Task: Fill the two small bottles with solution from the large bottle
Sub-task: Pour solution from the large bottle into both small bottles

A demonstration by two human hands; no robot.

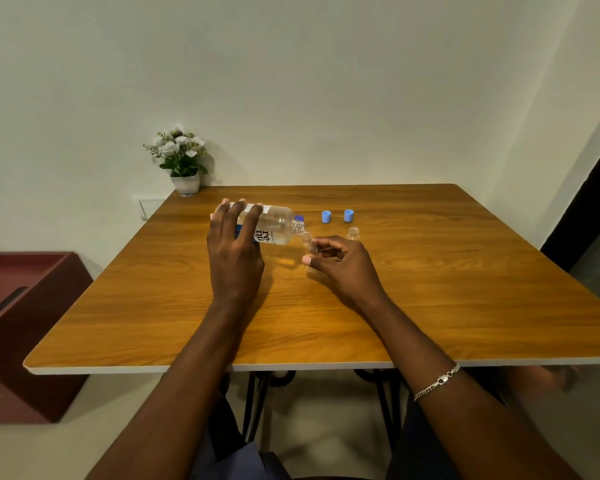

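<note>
My left fingers (252, 225) gripped the large bottle (279, 223), labelled "renu", mouth at three o'clock; right fingers (326, 242) pinched a small bottle (307, 239).

hands: left hand (234, 261), right hand (343, 268) bare | right wrist: silver chain bracelet (437, 380) | trousers (229, 455): dark blue

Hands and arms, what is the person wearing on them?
Both forearms are bare, with no sleeves in view and no gloves on the left hand or the right hand. A silver chain bracelet with a clasp sits on the right forearm above the wrist. No watch or rings show.
</note>
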